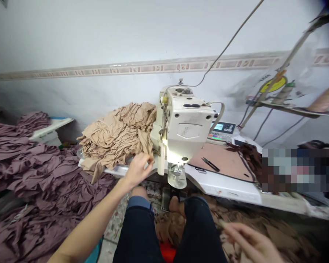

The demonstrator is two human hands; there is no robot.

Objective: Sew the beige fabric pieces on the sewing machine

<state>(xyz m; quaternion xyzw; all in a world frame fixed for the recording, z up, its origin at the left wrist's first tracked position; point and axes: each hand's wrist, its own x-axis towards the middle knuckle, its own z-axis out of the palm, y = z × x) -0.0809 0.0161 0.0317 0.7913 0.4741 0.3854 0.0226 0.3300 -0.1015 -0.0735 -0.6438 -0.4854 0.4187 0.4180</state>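
A white sewing machine stands on the table, its lamp lit over the needle area and the rounded metal arm plate. Just left of the machine head is my left hand, raised at the table edge in front of a heap of tan garments. Its fingers are curled toward the thumb; whatever they pinch is hidden. Low on the right, above the floor, my right hand is slightly blurred. Its thumb and forefinger meet near a small pale bit that I cannot make out.
Purple garments pile up at left. Black thread snips lie on a pinkish mat, beside dark brown cloth. Behind are a control panel and a thread stand. Brown fabric covers the floor at right.
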